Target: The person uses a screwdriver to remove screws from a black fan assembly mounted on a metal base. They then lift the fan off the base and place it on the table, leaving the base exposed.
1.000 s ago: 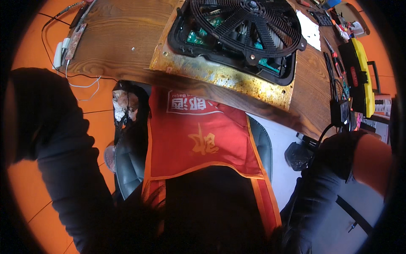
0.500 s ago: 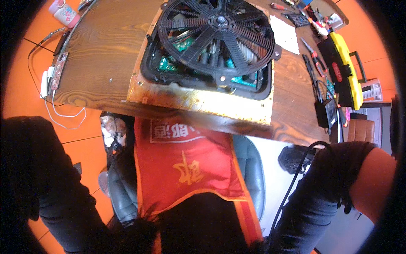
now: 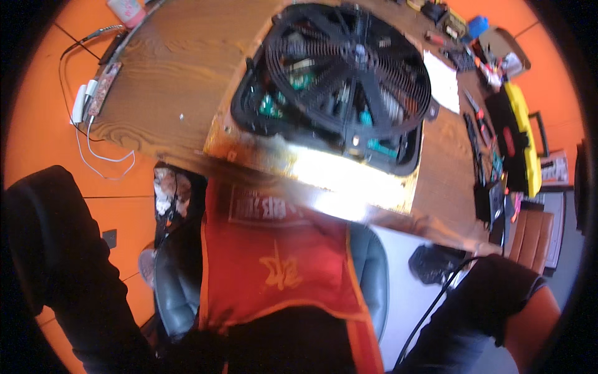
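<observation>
Neither of my hands shows. My left arm (image 3: 68,249), in a dark sleeve, bends at the left side with its hand out of sight. On the right, my right arm (image 3: 479,299) bends outward, and a bare stretch of forearm (image 3: 529,327) comes out of the dark sleeve before leaving the picture. On the wooden table (image 3: 180,68) in front of me lies a rusty metal panel (image 3: 249,146) with a black housing. A round black fan (image 3: 358,55) sits over it, tilted a little. Green circuit boards (image 3: 271,107) show between its blades. A red apron (image 3: 249,262) covers my front.
A yellow and black toolbox (image 3: 526,143) stands at the right, beside pliers (image 3: 479,117) and other hand tools. White paper (image 3: 442,84) lies behind the fan. A power strip (image 3: 104,88) with a white cable and a pink bottle (image 3: 128,11) are at the left.
The whole view has shifted, so the table and fan appear lower and further right, slightly blurred. My right forearm appears lower. The fan and panel keep their places on the table.
</observation>
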Tool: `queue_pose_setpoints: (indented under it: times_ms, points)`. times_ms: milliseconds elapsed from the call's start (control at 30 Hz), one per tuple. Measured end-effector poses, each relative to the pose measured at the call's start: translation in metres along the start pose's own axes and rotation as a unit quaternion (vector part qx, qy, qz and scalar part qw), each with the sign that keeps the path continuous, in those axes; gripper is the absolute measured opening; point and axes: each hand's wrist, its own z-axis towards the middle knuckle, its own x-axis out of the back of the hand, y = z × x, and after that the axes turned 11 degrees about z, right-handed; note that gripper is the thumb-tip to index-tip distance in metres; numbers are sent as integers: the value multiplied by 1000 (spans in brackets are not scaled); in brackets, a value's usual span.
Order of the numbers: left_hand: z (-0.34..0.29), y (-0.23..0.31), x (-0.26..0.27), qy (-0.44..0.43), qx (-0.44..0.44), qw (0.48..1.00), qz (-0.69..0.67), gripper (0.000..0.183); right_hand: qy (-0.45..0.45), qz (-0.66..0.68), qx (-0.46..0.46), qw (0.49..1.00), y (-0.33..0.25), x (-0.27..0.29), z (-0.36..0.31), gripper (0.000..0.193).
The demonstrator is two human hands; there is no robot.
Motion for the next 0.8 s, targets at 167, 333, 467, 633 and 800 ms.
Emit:
queue_pose_setpoints:
  times_ms: [167,333,467,633,800]
  points:
    - [5,-5,-3,-7,6,1000,0,32,-6,-9,-12,1000,6,6,-5,46]
    - [4,-11,-11,-12,-12,1000,9,33,23,-20,4,1000,10,0,-13,49]
    - [6,-15,-17,-16,-13,1000,9,33,37,-42,-5,998,14,7,-17,51]
    - [6,-15,-21,-18,-20,1000,10,33,77,-65,-21,995,20,24,-24,54]
    - [0,-21,-27,-17,-21,1000,12,34,152,-86,-42,984,30,49,-23,57]
